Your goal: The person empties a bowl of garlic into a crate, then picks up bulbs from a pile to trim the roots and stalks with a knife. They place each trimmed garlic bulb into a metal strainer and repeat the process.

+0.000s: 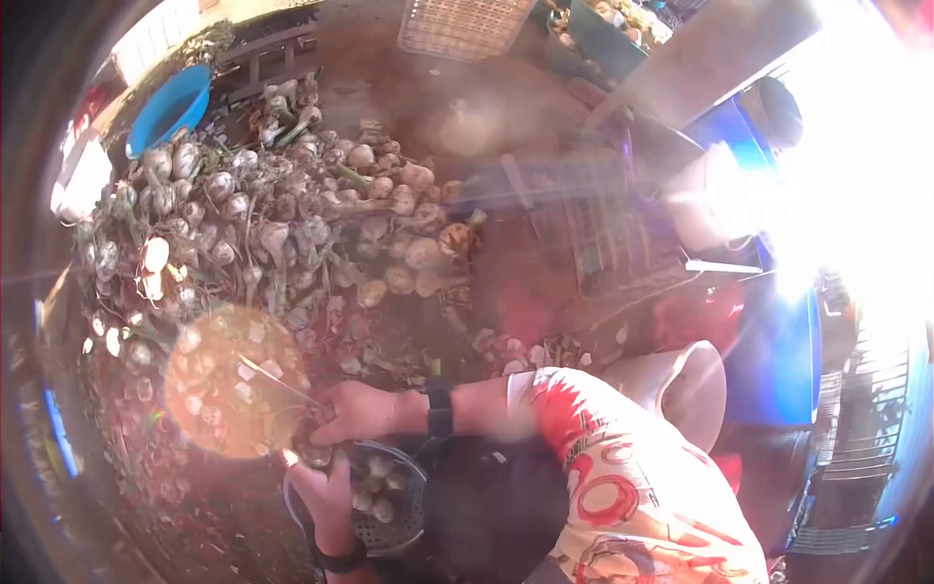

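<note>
Step in hand looks like trimming 1 bulb [313, 452], partly hidden between 2 hands, above upper-left rim of basket [415, 494]. Worker's right hand [355, 411] closed on thin blade-like tool [272, 378], tip pointing away toward heap of bulbs [263, 209]. Left hand [326, 492] grips bulb. Several pale bulbs [381, 508] inside basket. Next move likely calls for firm left hold, blade clear of fingers.

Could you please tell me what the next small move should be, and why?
Perhaps the left hand should lower the bulb-like thing between it and the right hand into the basket: the hands meet near its rim, and pale bulbs already lie inside.
</note>
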Demonstrator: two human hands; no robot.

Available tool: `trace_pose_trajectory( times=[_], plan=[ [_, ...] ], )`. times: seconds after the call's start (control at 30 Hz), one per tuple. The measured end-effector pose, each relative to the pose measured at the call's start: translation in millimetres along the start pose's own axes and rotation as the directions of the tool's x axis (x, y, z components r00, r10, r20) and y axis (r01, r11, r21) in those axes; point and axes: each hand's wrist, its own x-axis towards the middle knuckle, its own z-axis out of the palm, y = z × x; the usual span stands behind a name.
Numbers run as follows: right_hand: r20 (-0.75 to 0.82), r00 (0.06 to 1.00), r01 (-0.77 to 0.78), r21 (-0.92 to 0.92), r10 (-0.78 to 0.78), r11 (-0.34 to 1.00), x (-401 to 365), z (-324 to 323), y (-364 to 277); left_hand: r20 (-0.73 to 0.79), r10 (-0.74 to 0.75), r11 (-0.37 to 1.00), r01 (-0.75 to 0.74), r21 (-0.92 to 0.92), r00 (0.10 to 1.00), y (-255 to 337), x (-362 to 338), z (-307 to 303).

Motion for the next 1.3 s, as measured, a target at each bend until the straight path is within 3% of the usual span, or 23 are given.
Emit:
trace_pose_trajectory(
  times=[0.07, 0.13, 0.17, 0.2, 0.23, 0.27, 0.3, 0.33, 0.37, 0.4, 0.43, 0.5, 0.53, 0.6, 0.7, 0.77, 0.9, 1.07, 1.13, 1.2, 1.3],
  plan=[
    [0.014, 0.987, 0.162, -0.050, -0.161, 0.986, -3, 3, 2, -0.017, -0.019, 0.996, 0.020, 0.082, 1.000, 6, -4, -5],
    [0.044, 0.989, 0.144, -0.068, -0.141, 0.987, 7, -1, 23, -0.015, -0.171, 0.974, 0.172, 0.147, 0.985, 4, -4, -9],
    [0.127, 0.905, 0.425, -0.205, -0.407, 0.882, 1, -11, 44, -0.076, -0.133, 0.937, 0.150, 0.316, 0.988, 19, -22, 0],
    [0.252, 0.750, 0.661, -0.295, -0.612, 0.689, 21, -6, 51, -0.108, 0.006, 0.951, 0.028, 0.309, 0.994, 18, -22, 2],
    [0.233, 0.883, 0.398, 0.086, -0.407, 0.913, 4, -3, 35, -0.045, -0.065, 0.961, 0.074, 0.266, 0.997, 35, -18, -1],
    [0.262, 0.878, 0.348, 0.225, -0.400, 0.910, -11, -5, 18, 0.033, -0.020, 0.996, 0.017, 0.086, 0.999, 11, -19, 3],
    [0.315, 0.885, 0.306, 0.165, -0.344, 0.938, -16, -6, 4, 0.052, 0.055, 0.987, -0.062, 0.147, 0.997, 28, -19, -2],
    [0.424, 0.884, 0.074, 0.293, -0.199, 0.953, -22, 2, -35, -0.112, 0.180, 0.939, -0.136, 0.316, 0.977, 37, -28, -7],
    [0.444, 0.885, 0.011, 0.280, -0.139, 0.960, -22, -3, -32, -0.114, -0.009, 0.962, 0.040, 0.271, 0.993, 38, -32, -5],
    [0.354, 0.930, 0.007, 0.256, -0.101, 0.967, -18, -5, -19, -0.092, -0.060, 0.972, 0.079, 0.222, 0.994, 27, -31, 1],
    [0.361, 0.924, 0.035, 0.256, -0.129, 0.966, -18, -3, -14, -0.057, -0.092, 0.975, 0.102, 0.195, 0.994, 24, -36, -2],
    [0.156, 0.986, 0.060, -0.040, -0.053, 0.997, -16, -8, -4, -0.048, -0.155, 0.963, 0.161, 0.216, 0.987, 20, -42, 1],
    [0.162, 0.985, 0.072, -0.034, -0.066, 0.997, -12, -6, 1, -0.041, -0.224, 0.944, 0.227, 0.240, 0.974, 17, -42, -1],
    [0.112, 0.974, 0.207, -0.074, -0.198, 0.976, -8, -2, 7, -0.066, -0.182, 0.960, 0.192, 0.205, 0.981, 12, -39, 0],
    [0.169, 0.967, 0.216, -0.135, -0.192, 0.967, -15, -5, -10, -0.053, -0.162, 0.970, 0.169, 0.174, 0.985, 13, -30, -1],
    [0.199, 0.955, 0.262, -0.209, -0.221, 0.942, -13, -6, -11, 0.012, -0.210, 0.941, 0.199, 0.273, 0.978, 17, -25, -6],
    [0.184, 0.964, 0.214, -0.099, -0.193, 0.972, -6, -12, 13, 0.103, -0.290, 0.936, 0.259, 0.239, 0.952, 14, -16, -5],
    [0.182, 0.961, 0.213, -0.001, -0.210, 0.977, -9, -5, 9, 0.097, -0.202, 0.964, 0.181, 0.197, 0.975, 7, -18, -5],
    [0.204, 0.960, 0.212, -0.071, -0.194, 0.975, -5, -8, 18, 0.127, -0.218, 0.968, 0.198, 0.156, 0.968, 2, -22, -5],
    [0.262, 0.927, 0.334, -0.259, -0.267, 0.906, -5, -9, 23, 0.128, -0.205, 0.977, 0.194, 0.093, 0.970, -1, -25, -4],
    [0.228, 0.922, 0.356, -0.189, -0.312, 0.915, -11, -5, 21, 0.107, -0.139, 0.989, 0.133, 0.065, 0.984, 5, -30, -4]
  ],
)
